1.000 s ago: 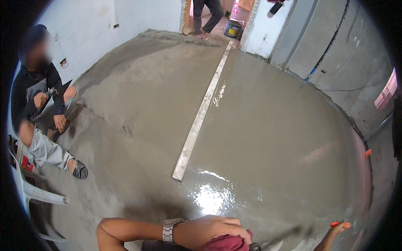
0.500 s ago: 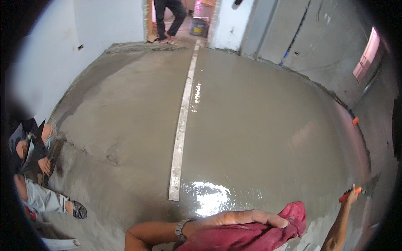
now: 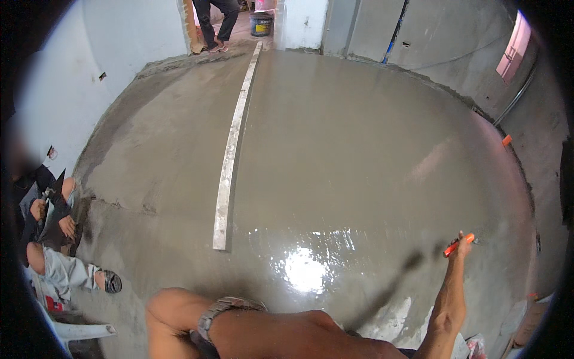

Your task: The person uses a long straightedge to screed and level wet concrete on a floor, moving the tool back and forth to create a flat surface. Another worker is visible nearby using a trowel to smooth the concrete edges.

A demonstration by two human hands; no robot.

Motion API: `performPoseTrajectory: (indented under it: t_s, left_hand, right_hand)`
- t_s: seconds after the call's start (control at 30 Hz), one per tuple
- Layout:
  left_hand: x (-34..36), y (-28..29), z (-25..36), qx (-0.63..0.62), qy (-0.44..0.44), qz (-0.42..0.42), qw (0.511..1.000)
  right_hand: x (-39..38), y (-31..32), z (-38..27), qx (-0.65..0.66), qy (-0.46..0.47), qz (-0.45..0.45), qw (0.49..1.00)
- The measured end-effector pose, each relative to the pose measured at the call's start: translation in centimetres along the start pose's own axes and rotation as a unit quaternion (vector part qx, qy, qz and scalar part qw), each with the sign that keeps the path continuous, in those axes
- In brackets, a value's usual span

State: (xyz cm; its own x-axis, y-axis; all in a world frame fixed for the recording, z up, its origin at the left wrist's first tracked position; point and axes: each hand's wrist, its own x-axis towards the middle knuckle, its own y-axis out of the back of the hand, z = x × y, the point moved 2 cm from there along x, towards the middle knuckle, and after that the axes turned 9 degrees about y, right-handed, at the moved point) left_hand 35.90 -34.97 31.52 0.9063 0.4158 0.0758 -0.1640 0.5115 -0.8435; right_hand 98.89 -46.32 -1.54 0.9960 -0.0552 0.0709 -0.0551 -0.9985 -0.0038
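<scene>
"Trowel (image 3: 469, 239) with the orange handle: where is it?"

"Toward the right of the wet cement floor (image 3: 347, 143), in the right hand (image 3: 460, 249). The fingers are wrapped round the handle. The blade is too indistinct to say whether it touches the surface."

"And the left hand (image 3: 305, 332)?"

"Low at the bottom edge, its back to the camera, with a metal wristwatch (image 3: 230, 306) at the wrist. Its fingers are out of sight, so I can't tell whether that grip is wide, narrow or closed on something."

"What lies on the floor?"

"A long, pale straightedge (image 3: 226, 170), well to the left of the trowel, pointing toward a dark bucket (image 3: 261, 25) and a standing person (image 3: 207, 21) in dark trousers."

"Anyone closer?"

"A co-worker (image 3: 63, 268) at the left, knees bent, wearing a dark top and pale trousers. A white plastic chair (image 3: 81, 331) is near the lower corner there."
</scene>
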Motion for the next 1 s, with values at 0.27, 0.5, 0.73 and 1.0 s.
performPoseTrajectory:
  t_s: [0.27,0.5,0.73,1.0]
  left_hand:
    - [3.3,-8.3,-9.2,0.013,-0.133,0.225,0.965]
    - [6.0,-2.1,-12.7,0.375,0.283,-0.233,0.852]
    - [7.4,6.7,-18.6,0.798,0.038,-0.101,0.593]
    - [3.8,10.6,-17.9,0.892,0.221,-0.074,0.387]
  right_hand:
    - [3.5,5.4,7.8,-0.097,-0.052,-0.009,0.994]
    - [1.3,7.2,8.5,-0.175,0.05,-0.087,0.979]
    - [7.7,12.6,15.3,-0.447,0.227,-0.11,0.858]
    - [9.6,22.6,22.4,-0.533,0.22,-0.208,0.79]
